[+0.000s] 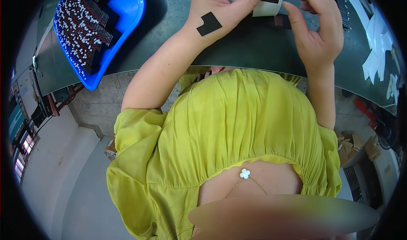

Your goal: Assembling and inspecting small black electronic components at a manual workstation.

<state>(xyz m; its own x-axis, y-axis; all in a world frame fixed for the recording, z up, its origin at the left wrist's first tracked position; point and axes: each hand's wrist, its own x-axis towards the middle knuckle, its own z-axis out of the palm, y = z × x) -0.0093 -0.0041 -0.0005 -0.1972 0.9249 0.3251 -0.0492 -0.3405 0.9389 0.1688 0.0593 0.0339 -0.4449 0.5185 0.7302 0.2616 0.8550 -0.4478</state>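
Observation:
At the top of the head view, my left hand [220, 6] grips a strip of white backing paper [266, 10] carrying black stickers, its thumb lying across the front. A black notched sticker [209, 24] is stuck to the back of this hand near the wrist. My right hand [318, 25] is raised just to the right of the strip, fingers curved and apart from the thumb, with nothing visible between them. Below the strip, a small dark flat piece [280, 22] lies on the table, partly behind my right thumb.
A blue tray [135, 15] at the left holds rows of dark parts [82, 23] with white tips, and its near corner overhangs the edge of the dark green table [165, 25]. White paper scraps [377, 40] lie at the right, beside more dark comb-like parts [342, 8].

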